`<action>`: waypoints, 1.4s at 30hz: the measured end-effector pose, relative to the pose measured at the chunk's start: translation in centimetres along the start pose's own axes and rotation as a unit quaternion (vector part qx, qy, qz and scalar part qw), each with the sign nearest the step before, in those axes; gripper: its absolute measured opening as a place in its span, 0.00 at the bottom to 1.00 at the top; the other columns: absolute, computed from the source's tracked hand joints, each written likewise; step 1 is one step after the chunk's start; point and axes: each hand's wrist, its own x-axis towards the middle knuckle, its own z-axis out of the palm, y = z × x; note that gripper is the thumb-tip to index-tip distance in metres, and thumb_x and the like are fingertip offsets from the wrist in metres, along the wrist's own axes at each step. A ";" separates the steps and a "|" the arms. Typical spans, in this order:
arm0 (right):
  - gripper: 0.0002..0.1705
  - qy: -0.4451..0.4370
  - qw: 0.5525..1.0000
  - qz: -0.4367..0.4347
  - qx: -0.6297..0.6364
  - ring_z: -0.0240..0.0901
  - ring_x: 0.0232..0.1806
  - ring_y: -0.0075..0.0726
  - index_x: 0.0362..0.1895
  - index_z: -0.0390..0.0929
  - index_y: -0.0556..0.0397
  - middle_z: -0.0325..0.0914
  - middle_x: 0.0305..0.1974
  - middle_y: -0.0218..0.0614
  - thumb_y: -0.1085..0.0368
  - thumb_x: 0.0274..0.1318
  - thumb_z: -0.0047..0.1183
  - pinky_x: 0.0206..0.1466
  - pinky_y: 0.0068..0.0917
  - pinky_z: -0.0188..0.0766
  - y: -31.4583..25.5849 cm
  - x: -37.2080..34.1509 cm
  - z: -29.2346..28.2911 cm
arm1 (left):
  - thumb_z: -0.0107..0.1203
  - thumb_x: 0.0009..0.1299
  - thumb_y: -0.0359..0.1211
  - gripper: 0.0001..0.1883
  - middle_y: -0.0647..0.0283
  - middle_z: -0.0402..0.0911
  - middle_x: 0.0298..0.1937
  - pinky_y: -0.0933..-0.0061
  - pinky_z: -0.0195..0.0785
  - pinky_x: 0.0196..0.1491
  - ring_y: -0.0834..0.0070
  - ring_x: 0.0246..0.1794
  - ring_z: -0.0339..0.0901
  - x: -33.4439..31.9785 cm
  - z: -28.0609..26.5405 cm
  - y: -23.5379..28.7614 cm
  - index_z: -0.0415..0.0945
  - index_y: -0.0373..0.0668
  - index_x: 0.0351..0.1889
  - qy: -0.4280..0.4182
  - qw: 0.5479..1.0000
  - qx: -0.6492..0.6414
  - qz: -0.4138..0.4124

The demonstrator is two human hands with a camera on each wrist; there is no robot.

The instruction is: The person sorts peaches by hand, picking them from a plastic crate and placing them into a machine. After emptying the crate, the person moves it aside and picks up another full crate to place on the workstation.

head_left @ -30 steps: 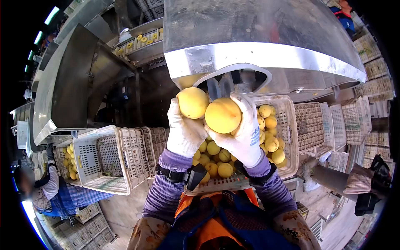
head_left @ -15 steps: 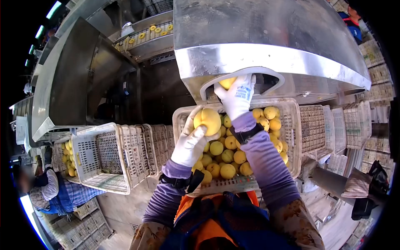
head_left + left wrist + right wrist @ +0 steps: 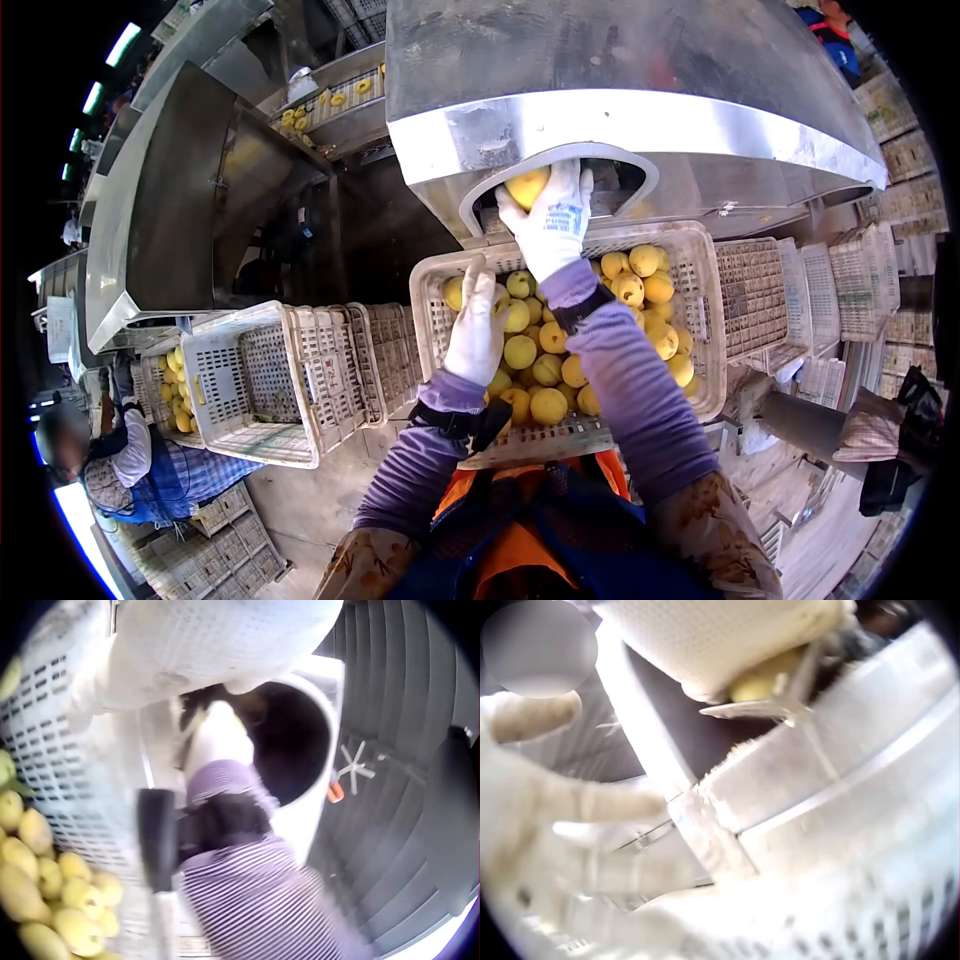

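Observation:
My gloved right hand [image 3: 553, 222] reaches into the rounded opening [image 3: 648, 185] of a steel machine and grips a yellow peach [image 3: 527, 186]. In the right wrist view the same peach [image 3: 761, 686] shows below the glove, beside a thin metal plate [image 3: 742, 710]. My left hand [image 3: 474, 335], also gloved, hovers over a white plastic crate [image 3: 708, 330] full of yellow peaches [image 3: 548, 405]. It holds nothing, and its fingers [image 3: 615, 802] are stretched out in the right wrist view. The left wrist view shows my right hand [image 3: 219, 739] at the dark opening.
The machine's steel housing [image 3: 640, 60] rises right behind the crate. To the left stand white crates [image 3: 300, 370] and a second steel housing [image 3: 150, 200]. A conveyor [image 3: 340, 105] carries cut yellow pieces at the back. Another person [image 3: 140, 450] is at far left; stacked crates [image 3: 740, 300] are at right.
Both hands held peaches up together at first. My right hand then moved to the opening with one. The peach has left my left hand, which has lowered slightly over the crate.

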 end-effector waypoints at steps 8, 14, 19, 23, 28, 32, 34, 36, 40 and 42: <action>0.33 -0.294 0.949 0.110 0.041 0.76 0.53 0.49 0.59 0.70 0.53 0.76 0.54 0.48 0.51 0.54 0.64 0.51 0.44 0.72 5.8 -6.6 -6.7 | 0.63 0.60 0.45 0.37 0.51 0.71 0.61 0.44 0.54 0.66 0.50 0.63 0.65 7.7 -3.6 -10.2 0.66 0.53 0.69 -0.069 0.573 0.816 0.026; 0.40 -0.644 0.699 0.006 -0.310 0.75 0.55 0.44 0.62 0.67 0.48 0.72 0.55 0.42 0.50 0.46 0.69 0.51 0.40 0.77 9.7 -14.7 -2.5 | 0.55 0.67 0.34 0.28 0.50 0.70 0.61 0.50 0.66 0.52 0.56 0.54 0.76 11.7 -3.5 -15.3 0.68 0.56 0.68 -0.151 0.450 0.880 -0.018; 0.39 -0.571 0.791 0.117 -0.183 0.74 0.57 0.50 0.62 0.67 0.54 0.72 0.56 0.48 0.56 0.46 0.68 0.55 0.39 0.75 10.6 -13.8 -1.8 | 0.67 0.57 0.38 0.35 0.53 0.73 0.58 0.49 0.65 0.57 0.58 0.58 0.74 10.6 -3.6 -12.1 0.68 0.51 0.65 -0.096 0.614 0.783 -0.019; 0.40 -0.287 0.939 0.074 0.175 0.69 0.61 0.60 0.63 0.64 0.60 0.70 0.58 0.55 0.66 0.44 0.65 0.65 0.43 0.67 8.1 -13.3 -8.5 | 0.64 0.65 0.48 0.36 0.59 0.70 0.64 0.42 0.70 0.61 0.60 0.65 0.70 4.3 -4.2 -8.5 0.62 0.49 0.69 -0.020 0.981 -0.091 -0.168; 0.46 -0.210 0.945 -0.006 0.250 0.60 0.70 0.60 0.69 0.60 0.58 0.61 0.68 0.56 0.71 0.43 0.66 0.72 0.43 0.60 1.1 -12.2 -12.8 | 0.68 0.57 0.55 0.43 0.53 0.74 0.62 0.45 0.60 0.71 0.56 0.66 0.70 -2.6 0.6 -1.3 0.65 0.45 0.66 -0.149 0.947 -0.267 -0.098; 0.47 -0.168 0.949 -0.033 0.264 0.63 0.69 0.62 0.69 0.61 0.58 0.61 0.69 0.57 0.69 0.43 0.69 0.70 0.44 0.63 -1.0 -10.1 -15.2 | 0.67 0.60 0.56 0.41 0.51 0.75 0.62 0.43 0.60 0.70 0.57 0.66 0.70 -4.8 2.7 3.7 0.67 0.44 0.66 -0.169 0.961 -0.215 -0.053; 0.46 -0.166 0.941 -0.036 0.293 0.63 0.69 0.62 0.68 0.62 0.59 0.61 0.69 0.57 0.69 0.42 0.69 0.70 0.44 0.63 -1.6 -9.0 -16.0 | 0.65 0.61 0.58 0.43 0.53 0.73 0.64 0.43 0.62 0.69 0.57 0.67 0.69 -4.8 2.8 4.9 0.64 0.43 0.68 -0.183 0.963 -0.197 -0.038; 0.44 -0.174 0.926 -0.032 0.332 0.62 0.70 0.62 0.66 0.65 0.59 0.62 0.69 0.57 0.69 0.41 0.69 0.71 0.44 0.62 -2.1 -8.0 -16.6 | 0.63 0.62 0.59 0.45 0.53 0.71 0.66 0.43 0.64 0.68 0.56 0.68 0.69 -4.9 3.1 5.9 0.61 0.42 0.70 -0.185 0.964 -0.189 -0.033; 0.45 -0.195 0.921 -0.073 0.331 0.65 0.67 0.59 0.66 0.66 0.57 0.67 0.66 0.53 0.69 0.39 0.69 0.68 0.44 0.64 -2.5 -6.5 -17.3 | 0.62 0.65 0.60 0.44 0.54 0.68 0.68 0.44 0.63 0.69 0.57 0.68 0.68 -4.7 3.6 7.3 0.60 0.44 0.71 -0.167 0.956 -0.231 -0.068; 0.46 -0.194 0.929 -0.039 0.313 0.67 0.62 0.58 0.66 0.66 0.56 0.69 0.61 0.52 0.68 0.37 0.70 0.66 0.46 0.65 -2.7 -6.5 -17.2 | 0.61 0.67 0.57 0.41 0.54 0.69 0.67 0.44 0.62 0.70 0.57 0.69 0.68 -4.1 3.7 7.0 0.61 0.44 0.70 -0.155 0.955 -0.246 -0.063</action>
